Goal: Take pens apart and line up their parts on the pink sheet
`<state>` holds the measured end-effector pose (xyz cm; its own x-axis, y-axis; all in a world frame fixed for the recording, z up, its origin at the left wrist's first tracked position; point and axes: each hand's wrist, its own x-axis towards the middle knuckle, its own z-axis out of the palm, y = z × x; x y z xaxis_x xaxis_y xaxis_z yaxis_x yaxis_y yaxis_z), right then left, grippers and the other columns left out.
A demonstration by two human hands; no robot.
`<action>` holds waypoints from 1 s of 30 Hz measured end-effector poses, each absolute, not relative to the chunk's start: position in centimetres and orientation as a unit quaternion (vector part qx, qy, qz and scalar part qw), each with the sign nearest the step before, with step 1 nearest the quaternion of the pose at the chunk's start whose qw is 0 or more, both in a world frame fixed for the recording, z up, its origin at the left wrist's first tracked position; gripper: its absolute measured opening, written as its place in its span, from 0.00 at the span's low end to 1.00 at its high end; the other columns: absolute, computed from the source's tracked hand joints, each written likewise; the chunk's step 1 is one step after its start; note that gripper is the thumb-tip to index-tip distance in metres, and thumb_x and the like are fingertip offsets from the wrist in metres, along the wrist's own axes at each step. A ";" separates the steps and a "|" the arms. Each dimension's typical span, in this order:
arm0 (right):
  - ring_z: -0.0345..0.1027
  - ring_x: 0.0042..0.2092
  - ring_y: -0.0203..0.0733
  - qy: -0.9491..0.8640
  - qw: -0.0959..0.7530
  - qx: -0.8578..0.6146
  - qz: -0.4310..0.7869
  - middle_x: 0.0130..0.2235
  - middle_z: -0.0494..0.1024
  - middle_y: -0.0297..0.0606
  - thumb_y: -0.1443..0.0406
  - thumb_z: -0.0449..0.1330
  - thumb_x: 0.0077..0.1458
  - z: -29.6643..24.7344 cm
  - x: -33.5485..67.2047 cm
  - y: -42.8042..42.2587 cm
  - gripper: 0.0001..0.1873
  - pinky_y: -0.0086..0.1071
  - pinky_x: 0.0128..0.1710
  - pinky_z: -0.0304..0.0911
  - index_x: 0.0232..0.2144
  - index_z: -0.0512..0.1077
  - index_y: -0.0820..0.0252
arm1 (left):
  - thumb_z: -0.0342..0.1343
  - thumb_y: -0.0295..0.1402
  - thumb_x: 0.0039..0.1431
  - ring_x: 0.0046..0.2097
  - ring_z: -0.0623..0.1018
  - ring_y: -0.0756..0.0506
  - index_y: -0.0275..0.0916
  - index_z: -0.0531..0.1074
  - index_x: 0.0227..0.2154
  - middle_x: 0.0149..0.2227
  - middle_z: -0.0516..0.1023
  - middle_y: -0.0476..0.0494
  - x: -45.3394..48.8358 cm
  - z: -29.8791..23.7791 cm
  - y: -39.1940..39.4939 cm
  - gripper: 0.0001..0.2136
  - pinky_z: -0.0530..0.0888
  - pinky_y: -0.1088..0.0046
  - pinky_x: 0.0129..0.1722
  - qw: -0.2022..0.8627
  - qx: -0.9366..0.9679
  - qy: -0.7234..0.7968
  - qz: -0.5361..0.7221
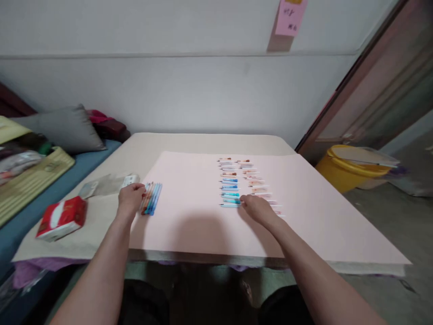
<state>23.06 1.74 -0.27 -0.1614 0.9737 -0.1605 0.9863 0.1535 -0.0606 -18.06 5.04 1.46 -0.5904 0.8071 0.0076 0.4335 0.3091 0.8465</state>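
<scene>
On the pink sheet (192, 189), slim pens (152, 198) in blue and brown lie side by side in a tight group at the left. My left hand (130, 199) is at this group's left edge, its fingers closed near the pens' upper ends; what is in them is hidden. Further right, two columns of pens run away from me: blue, teal and brown ones (230, 181) on the left, paler brown and pink ones (256, 183) on the right. My right hand (260, 208) pinches the right end of a teal pen (232, 201) near the front of the left column.
Left of the sheet lie a clear plastic wrapper (111, 184) and a red tissue pack (62, 217). A grey cushion (64, 128) rests on a blue surface beyond the table's left side. A yellow bucket (352, 169) stands on the floor at right. The wall (189, 95) rises behind the table.
</scene>
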 end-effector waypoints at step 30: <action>0.68 0.42 0.45 0.830 -0.028 0.538 -0.147 0.40 0.75 0.41 0.66 0.51 0.55 1.4 16.0 -2.6 0.12 0.32 0.36 0.57 0.40 0.71 0.56 | 0.54 0.30 0.44 0.47 0.71 0.26 0.32 0.72 0.24 0.38 0.74 0.19 -13.6 -1.9 4.8 0.06 0.65 0.50 0.42 0.163 0.522 0.829 0.120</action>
<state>16.04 -2.55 1.42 -0.4196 0.9008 -0.1121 0.8846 0.3781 -0.2731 -13.65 4.85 -1.90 -0.4024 0.9040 -0.1442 0.8258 0.4265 0.3689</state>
